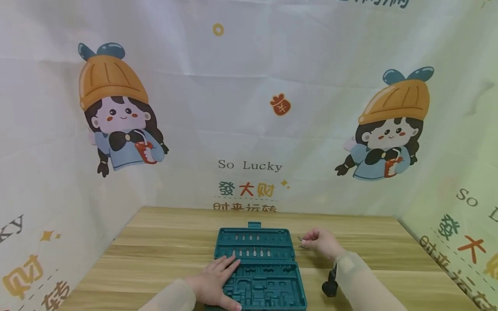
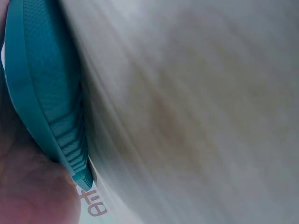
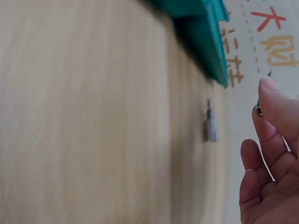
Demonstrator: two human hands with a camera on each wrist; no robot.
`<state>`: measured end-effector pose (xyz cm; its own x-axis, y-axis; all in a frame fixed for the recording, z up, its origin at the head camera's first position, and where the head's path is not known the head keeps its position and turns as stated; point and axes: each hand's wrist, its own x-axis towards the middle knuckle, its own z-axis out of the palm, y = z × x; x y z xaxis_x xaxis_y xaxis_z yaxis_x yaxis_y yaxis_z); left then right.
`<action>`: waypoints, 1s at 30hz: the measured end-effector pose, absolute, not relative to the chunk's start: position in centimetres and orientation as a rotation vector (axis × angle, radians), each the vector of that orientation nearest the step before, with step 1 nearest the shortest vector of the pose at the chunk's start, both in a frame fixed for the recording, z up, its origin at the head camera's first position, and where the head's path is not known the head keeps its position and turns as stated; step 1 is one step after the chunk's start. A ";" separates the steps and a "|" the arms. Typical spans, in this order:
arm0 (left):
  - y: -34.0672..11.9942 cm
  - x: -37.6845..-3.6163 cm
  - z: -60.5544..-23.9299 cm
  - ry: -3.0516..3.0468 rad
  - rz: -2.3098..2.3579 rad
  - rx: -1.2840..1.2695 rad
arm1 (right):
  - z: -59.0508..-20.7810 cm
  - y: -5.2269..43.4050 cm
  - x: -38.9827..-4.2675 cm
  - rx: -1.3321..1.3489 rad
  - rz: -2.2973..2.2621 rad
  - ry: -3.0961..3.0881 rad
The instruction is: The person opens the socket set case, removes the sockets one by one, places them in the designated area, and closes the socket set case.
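A teal plastic tool case lies opened flat on the table. Several small metal bits stand in two rows in its far half, while the moulded near half shows bare recesses. My left hand rests over the case's left side with fingers extended; the left wrist view shows the case's ribbed outer wall beside it. To the right of the case, my right hand pinches a small bit between thumb and index finger. Another metal bit lies on the table near that hand.
The wooden table reaches back to a printed cloth backdrop, which also hangs at both sides. A black wrist camera hangs by the right sleeve. A latch tab sticks out from the case's far edge.
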<state>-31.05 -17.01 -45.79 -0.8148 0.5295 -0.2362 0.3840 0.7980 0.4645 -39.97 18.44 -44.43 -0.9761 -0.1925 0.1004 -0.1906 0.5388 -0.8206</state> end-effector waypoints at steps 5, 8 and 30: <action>-17.0 -31.0 -45.7 2.635 0.562 0.682 | -45.3 18.9 -40.2 -0.313 -1.418 2.771; -17.0 -31.0 -45.6 2.636 0.554 0.683 | -45.7 19.1 -40.1 -0.275 -1.387 2.777; -16.9 -31.0 -45.7 2.648 0.537 0.682 | -46.8 19.0 -40.7 -0.293 -1.270 2.871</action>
<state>-31.03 -16.87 -45.65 -0.8216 0.5175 -0.2389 0.3836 0.8121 0.4398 -40.68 19.02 -46.78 -0.9827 -0.1645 0.0850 -0.1735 0.6583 -0.7324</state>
